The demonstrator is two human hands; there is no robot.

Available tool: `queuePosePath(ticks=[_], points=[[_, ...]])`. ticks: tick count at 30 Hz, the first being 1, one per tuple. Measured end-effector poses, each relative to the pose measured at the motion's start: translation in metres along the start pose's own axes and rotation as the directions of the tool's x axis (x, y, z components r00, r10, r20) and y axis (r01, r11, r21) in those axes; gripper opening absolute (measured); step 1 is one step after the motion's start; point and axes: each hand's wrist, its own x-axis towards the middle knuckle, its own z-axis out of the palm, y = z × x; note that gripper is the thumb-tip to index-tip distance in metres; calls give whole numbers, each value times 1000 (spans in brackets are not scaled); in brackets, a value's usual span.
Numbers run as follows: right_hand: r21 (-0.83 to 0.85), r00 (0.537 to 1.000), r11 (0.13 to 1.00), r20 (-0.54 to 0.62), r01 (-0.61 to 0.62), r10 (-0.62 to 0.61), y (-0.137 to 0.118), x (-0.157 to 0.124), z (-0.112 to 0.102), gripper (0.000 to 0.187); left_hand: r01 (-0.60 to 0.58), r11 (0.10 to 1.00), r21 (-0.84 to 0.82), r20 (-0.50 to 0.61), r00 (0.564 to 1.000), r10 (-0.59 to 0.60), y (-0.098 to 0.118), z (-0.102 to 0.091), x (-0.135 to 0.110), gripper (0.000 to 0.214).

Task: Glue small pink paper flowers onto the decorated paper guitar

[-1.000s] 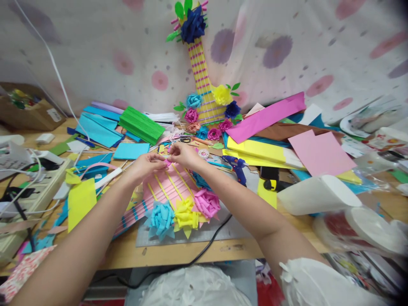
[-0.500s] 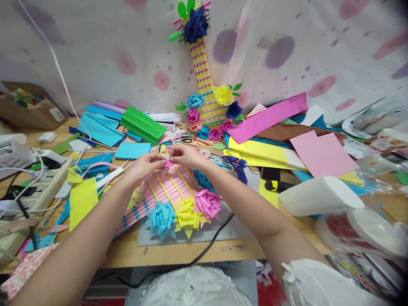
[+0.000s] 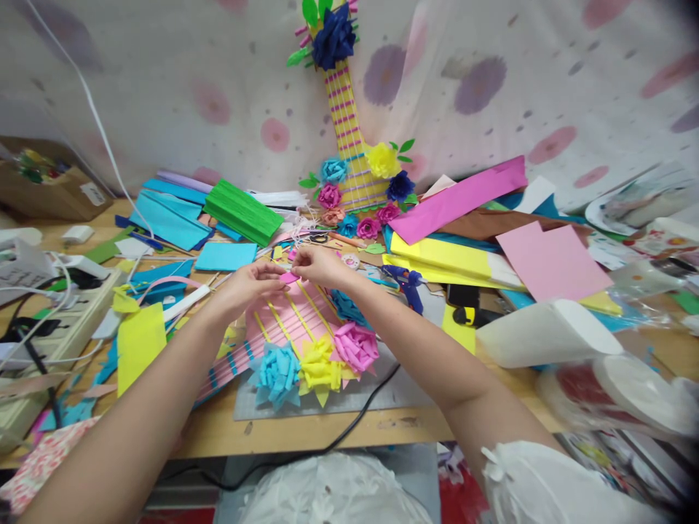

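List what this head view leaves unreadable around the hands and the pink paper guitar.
- The small pink piece, head view: too small, and the fingers of the left hand and right hand pinching it cover its ends.
- The pink paper guitar: its far end is hidden behind both hands.
- The plastic-wrapped things at the right edge: blurred.
- The black cable: it drops below the table edge, so its end is unseen.

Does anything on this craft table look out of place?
Only clutter: coloured paper sheets lie in loose, overlapping heaps on the table. A black cable trails over the grey mat and off the front edge. The left hand and right hand pinch a small pink piece; nothing looks damaged.
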Motion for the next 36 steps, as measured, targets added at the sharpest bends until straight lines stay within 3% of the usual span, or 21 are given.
queuePosePath(ticks=[23, 36], points=[[97, 999, 995, 43, 2, -6, -3, -3, 0, 10, 77, 996, -36, -41, 996, -78, 7, 12, -1, 25], [39, 999, 998, 12, 49, -50, -1, -2, 3, 5, 69, 982, 174, -176, 984, -38, 11, 16, -4, 34]])
